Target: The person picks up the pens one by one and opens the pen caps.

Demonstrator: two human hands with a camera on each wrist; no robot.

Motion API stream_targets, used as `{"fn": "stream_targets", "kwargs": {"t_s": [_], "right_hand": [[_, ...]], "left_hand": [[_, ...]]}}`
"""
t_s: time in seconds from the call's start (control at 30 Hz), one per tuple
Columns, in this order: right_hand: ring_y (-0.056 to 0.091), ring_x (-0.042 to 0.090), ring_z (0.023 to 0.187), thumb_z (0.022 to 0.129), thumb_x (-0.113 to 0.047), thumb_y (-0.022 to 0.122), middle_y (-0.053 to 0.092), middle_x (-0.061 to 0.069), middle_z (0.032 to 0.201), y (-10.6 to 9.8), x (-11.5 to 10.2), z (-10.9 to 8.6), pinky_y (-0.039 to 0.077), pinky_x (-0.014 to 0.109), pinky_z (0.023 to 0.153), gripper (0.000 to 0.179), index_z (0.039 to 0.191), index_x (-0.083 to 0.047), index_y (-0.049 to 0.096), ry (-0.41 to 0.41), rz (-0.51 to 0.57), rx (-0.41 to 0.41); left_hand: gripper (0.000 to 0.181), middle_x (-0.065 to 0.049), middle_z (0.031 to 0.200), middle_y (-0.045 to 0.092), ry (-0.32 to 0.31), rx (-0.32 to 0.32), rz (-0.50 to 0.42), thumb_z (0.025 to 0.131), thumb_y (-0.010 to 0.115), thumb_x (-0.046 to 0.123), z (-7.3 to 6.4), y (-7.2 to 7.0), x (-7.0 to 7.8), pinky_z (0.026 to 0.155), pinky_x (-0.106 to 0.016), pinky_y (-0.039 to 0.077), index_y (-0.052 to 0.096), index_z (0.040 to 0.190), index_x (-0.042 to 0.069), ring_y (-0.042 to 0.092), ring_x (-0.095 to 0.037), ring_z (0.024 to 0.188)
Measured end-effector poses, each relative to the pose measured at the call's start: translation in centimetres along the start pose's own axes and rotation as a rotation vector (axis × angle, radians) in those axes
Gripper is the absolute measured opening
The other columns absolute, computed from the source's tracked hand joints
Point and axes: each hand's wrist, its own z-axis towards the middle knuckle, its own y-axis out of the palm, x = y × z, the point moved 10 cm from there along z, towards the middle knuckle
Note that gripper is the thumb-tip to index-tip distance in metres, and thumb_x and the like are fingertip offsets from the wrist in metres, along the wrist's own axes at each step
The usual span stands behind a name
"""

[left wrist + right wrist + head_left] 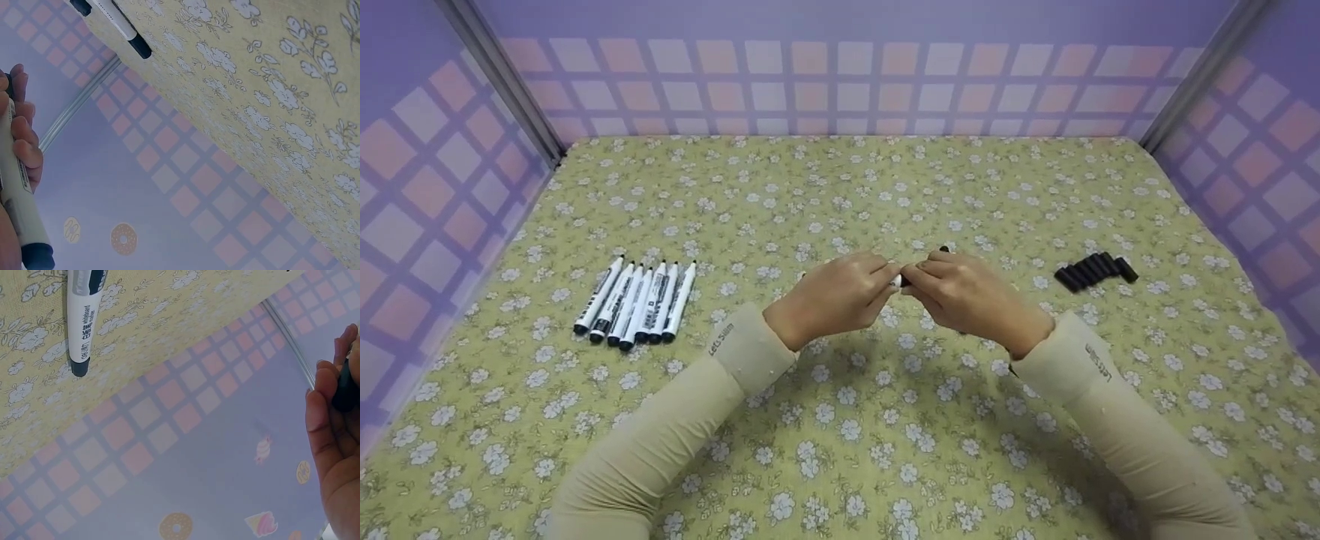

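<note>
My left hand grips a whiteboard marker, its white barrel with a dark rear end. Facing it, my right hand pinches a black cap at the marker's other end. The two hands meet above the table's middle, and the fingers hide most of the marker in the head view. Another whiteboard marker, white with a dark end, lies on the cloth; in the head view my right hand largely covers it.
Left on the floral tablecloth lie several uncapped white markers in a row, nibs pointing away. Several black caps are grouped at the right. Purple checked panels close off the back and both sides.
</note>
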Motion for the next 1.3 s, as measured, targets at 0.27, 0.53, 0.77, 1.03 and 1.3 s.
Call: {"fn": "stream_targets", "kwargs": {"t_s": [0.27,0.53,0.77,1.03,1.3], "right_hand": [[0.056,0.018,0.063,0.090,-0.009,0.066,0.067,0.009,0.076,0.0,-0.7,0.3,0.051,0.025,0.059,0.009,0.093,-0.001,0.067,-0.034,-0.105,-0.024],[0.061,0.019,0.067,0.088,-0.007,0.068,0.070,0.010,0.080,-0.2,-0.8,0.2,0.054,0.027,0.063,0.010,0.095,-0.001,0.068,-0.028,-0.068,-0.013],[0.062,0.019,0.066,0.089,-0.006,0.067,0.070,0.010,0.080,-0.4,-0.8,0.2,0.054,0.026,0.063,0.009,0.096,-0.001,0.069,-0.028,-0.067,0.001],[0.060,0.019,0.066,0.087,-0.005,0.069,0.069,0.009,0.079,-0.5,-0.6,0.0,0.053,0.026,0.061,0.008,0.094,-0.001,0.067,-0.025,-0.061,0.010],[0.062,0.020,0.067,0.088,-0.005,0.067,0.070,0.010,0.081,-0.5,-0.1,-0.3,0.054,0.027,0.062,0.009,0.095,-0.001,0.067,-0.003,-0.030,0.008]], "left_hand": [[0.027,-0.009,0.091,0.069,-0.052,-0.008,-0.130,0.098,0.053,0.010,-0.4,0.2,-0.6,0.066,-0.025,0.052,0.065,0.118,-0.002,0.062,-0.016,0.072],[0.029,-0.010,0.092,0.069,-0.058,-0.025,-0.162,0.099,0.051,0.012,-0.7,0.2,-0.5,0.063,-0.025,0.050,0.064,0.121,-0.003,0.061,-0.015,0.070],[0.025,-0.011,0.095,0.069,-0.071,-0.022,-0.187,0.099,0.052,0.010,-0.9,0.0,-0.8,0.065,-0.024,0.052,0.066,0.115,-0.002,0.064,-0.015,0.073],[0.023,-0.010,0.087,0.066,-0.092,-0.025,-0.180,0.098,0.053,0.009,-1.3,-0.1,-1.2,0.056,-0.024,0.046,0.066,0.114,-0.002,0.052,-0.012,0.061],[0.020,-0.010,0.088,0.066,-0.085,0.004,-0.180,0.097,0.054,0.008,-1.9,-0.5,-1.5,0.058,-0.023,0.048,0.066,0.109,-0.002,0.054,-0.013,0.064]]}}
